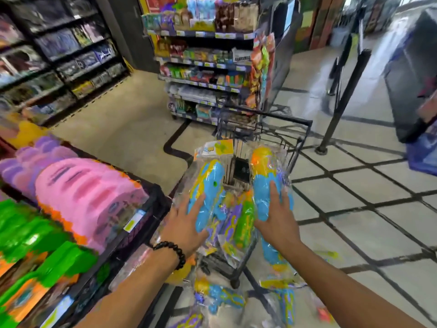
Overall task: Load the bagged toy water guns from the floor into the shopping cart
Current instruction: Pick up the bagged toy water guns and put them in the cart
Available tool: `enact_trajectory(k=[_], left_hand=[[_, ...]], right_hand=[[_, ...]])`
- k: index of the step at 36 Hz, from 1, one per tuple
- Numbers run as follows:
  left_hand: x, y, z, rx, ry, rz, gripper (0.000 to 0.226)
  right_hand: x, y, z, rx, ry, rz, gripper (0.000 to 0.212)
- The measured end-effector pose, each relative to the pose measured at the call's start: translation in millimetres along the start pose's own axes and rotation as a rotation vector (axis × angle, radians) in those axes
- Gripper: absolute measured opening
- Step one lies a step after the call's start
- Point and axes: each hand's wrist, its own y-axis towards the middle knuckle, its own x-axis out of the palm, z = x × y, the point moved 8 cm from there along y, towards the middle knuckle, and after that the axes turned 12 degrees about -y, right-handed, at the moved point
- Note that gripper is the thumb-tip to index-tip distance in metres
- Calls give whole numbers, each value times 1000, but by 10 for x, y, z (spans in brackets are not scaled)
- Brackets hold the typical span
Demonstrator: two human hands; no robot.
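Both hands [189, 223] [275, 217] press bagged water guns [208, 185] lengthwise into cart [300, 138].

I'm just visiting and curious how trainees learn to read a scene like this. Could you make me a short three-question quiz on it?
1. True or false: bagged water guns lie on the floor below the shopping cart.
2. What does the left hand touch? A) the blue bagged water gun B) the pink packs C) the cart's rim
3. Fill in: the right hand rests with straight fingers on a bagged gun whose far end is ____.

Key: 1 true; 2 A; 3 orange
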Motion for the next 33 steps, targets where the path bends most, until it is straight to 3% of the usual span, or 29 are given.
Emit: enact_trajectory(k=[9,33], left_hand=[[315,926,20,16,33,-90,94],[2122,2669,-1110,6,-46,-262,98]], right_hand=[[503,774,-143,7,26,-7,119],[2601,2111,235,334,8,-53,104]])
